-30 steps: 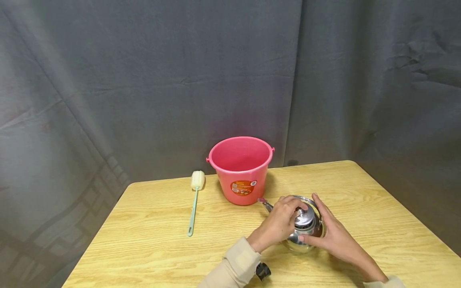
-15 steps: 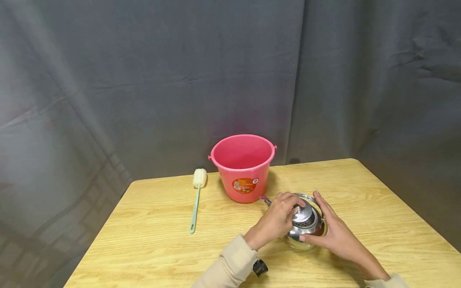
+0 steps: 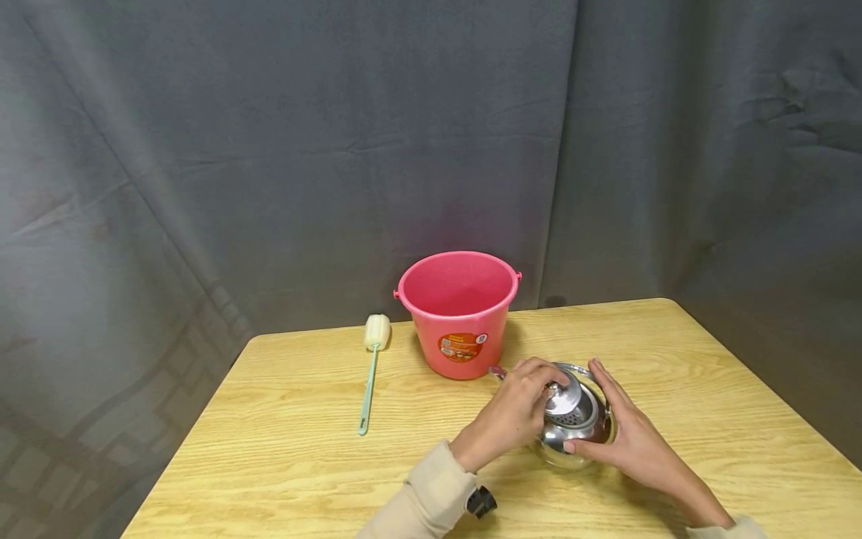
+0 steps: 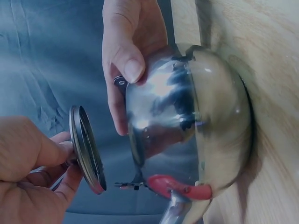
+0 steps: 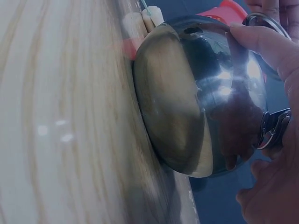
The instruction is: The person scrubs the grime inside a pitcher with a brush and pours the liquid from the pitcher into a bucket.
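A shiny steel teapot (image 3: 562,445) with a red-tipped spout stands on the wooden table. My left hand (image 3: 513,408) pinches its round lid (image 3: 566,402) by the knob. In the left wrist view the lid (image 4: 87,149) is tilted on edge, apart from the teapot's opening. A perforated strainer (image 3: 572,419) shows inside the mouth. From the right side my right hand (image 3: 629,445) holds the teapot, thumb on the front of the body and fingers behind by the raised handle. The right wrist view shows the teapot's rounded body (image 5: 173,102) close up.
A pink bucket (image 3: 460,329) with an orange label stands behind the teapot, near the table's back edge. To its left lies a sponge brush (image 3: 371,374) with a pale green handle. Grey curtains (image 3: 337,165) hang behind the table.
My left hand has lifted the lid and shifted it slightly left, so more of the strainer and mouth shows. The right hand has kept its hold on the teapot.
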A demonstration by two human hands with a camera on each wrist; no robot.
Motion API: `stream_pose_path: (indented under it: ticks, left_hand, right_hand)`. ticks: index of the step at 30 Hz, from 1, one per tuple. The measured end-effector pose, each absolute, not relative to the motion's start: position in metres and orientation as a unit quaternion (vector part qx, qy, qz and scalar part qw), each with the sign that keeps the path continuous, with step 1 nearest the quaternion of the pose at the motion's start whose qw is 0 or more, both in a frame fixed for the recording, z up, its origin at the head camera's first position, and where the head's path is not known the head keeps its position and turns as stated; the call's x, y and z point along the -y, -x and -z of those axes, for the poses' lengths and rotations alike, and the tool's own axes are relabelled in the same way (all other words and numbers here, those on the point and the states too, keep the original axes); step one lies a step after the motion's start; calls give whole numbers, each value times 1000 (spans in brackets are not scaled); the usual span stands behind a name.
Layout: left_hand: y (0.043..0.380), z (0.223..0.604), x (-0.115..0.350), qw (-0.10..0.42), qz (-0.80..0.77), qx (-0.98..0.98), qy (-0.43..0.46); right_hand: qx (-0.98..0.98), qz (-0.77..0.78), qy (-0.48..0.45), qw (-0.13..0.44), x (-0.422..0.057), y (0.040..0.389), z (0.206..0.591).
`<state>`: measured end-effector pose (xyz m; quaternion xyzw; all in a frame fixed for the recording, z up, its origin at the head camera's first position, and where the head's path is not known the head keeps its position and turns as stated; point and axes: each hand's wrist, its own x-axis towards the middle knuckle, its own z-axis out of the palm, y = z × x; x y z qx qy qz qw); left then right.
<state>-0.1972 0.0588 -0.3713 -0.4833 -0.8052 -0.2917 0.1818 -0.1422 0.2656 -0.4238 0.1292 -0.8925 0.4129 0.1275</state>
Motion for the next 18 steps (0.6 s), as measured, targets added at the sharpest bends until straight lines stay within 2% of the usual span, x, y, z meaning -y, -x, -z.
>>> stream_pose_path:
  ticks: [18]
  left_hand:
    - [192, 365, -39, 222, 287, 804, 470]
  right_hand:
    - [889, -417, -134, 136, -265, 143, 425]
